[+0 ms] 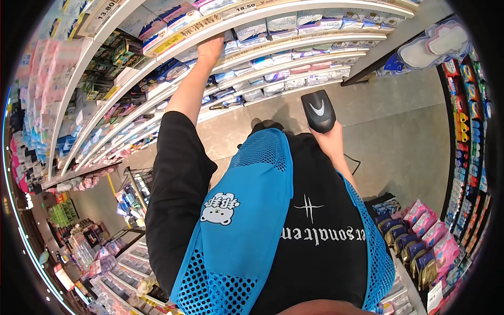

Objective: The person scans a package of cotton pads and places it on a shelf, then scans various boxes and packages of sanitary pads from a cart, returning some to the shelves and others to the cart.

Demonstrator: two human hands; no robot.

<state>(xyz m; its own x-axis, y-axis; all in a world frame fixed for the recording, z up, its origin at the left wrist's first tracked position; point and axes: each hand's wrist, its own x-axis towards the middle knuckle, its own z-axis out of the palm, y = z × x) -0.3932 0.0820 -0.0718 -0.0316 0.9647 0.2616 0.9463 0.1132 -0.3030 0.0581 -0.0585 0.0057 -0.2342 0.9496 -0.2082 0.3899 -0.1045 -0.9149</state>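
Two grips are showing: at upper centre, the left grip (211,48) is resting by the packs (251,31) beneath a shelf (252,17), fingers hidden, its opening and hold impossible to tell; right of centre, the right grip (329,137) is clasping a dark handheld device (318,111). Packs could be tumbling if unseen fingers are snagging neighbours; the device could be dropping if that clasp is loosening.

I can read 13.80 on the upper-left price tag (106,9), 18.50 on a topmost shelf tag (245,8), and "ersonal," upside down, across the black shirt (328,257).
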